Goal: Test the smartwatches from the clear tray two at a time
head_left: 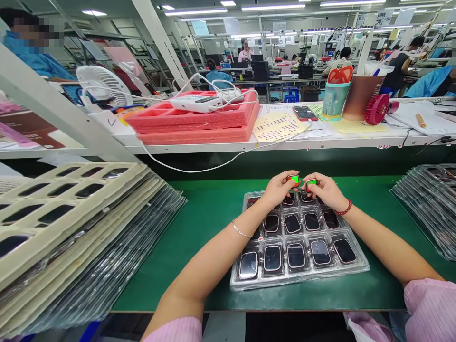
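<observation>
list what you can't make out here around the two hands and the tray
All in the head view:
- Far tray pockets: hidden behind the left hand and right hand.
- Small green-faced pieces, left piece and right piece: fingers wrap them, too small to read.
- Stack of trays at right: cut off by the frame edge.
- Sheets on the shelf: print too small.

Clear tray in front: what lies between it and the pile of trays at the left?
Only bare green mat separates the clear tray from the tray pile, in the head view.
</observation>
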A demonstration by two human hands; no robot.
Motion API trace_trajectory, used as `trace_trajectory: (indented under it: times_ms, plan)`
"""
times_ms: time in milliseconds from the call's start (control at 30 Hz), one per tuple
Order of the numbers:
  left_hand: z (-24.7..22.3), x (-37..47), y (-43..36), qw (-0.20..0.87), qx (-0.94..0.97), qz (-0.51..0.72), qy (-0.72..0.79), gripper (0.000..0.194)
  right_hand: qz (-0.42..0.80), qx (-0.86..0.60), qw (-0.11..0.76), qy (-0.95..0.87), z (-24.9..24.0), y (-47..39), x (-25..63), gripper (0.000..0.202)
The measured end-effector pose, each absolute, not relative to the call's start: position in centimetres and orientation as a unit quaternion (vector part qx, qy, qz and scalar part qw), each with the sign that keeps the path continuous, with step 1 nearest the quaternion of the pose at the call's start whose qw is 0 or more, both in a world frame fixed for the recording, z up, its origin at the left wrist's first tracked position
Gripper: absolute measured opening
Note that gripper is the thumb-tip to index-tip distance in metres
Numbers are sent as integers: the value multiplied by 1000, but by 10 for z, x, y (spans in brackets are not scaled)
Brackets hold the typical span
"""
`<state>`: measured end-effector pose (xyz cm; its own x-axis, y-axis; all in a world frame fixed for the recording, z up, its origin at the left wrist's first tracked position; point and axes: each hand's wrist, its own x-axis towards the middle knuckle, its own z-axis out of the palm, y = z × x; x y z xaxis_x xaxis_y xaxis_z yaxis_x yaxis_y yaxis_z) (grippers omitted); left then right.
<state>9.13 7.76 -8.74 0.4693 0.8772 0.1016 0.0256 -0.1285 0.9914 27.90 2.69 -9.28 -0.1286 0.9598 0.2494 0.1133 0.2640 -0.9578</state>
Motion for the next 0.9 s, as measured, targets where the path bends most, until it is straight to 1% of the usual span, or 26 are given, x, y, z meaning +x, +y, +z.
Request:
trace_trajectory:
  times_ms: [100,233,467,567,667,767,900]
  plan:
    - [-89,91,78,560,655,376,339,44,426,-430,499,-620,-94,28,280,25]
    - [-93,92,79,554,669,382,317,48,425,-433,501,-617,-96,30,280,30]
    - [-98,92,82,502,699,411,302,38,423,-432,499,-621,-97,29,279,34]
    - [-96,92,81,506,694,410,308,30,421,-429,500,-624,-96,29,279,33]
    - [-95,92,80,511,691,407,309,27,413,-434,496,-628,-94,29,279,29]
    - [-94,92,80,515,691,402,309,28,404,-444,493,-630,-93,28,279,23]
    - [-97,91,80,460,724,403,319,36,404,-442,492,-632,-92,28,280,22]
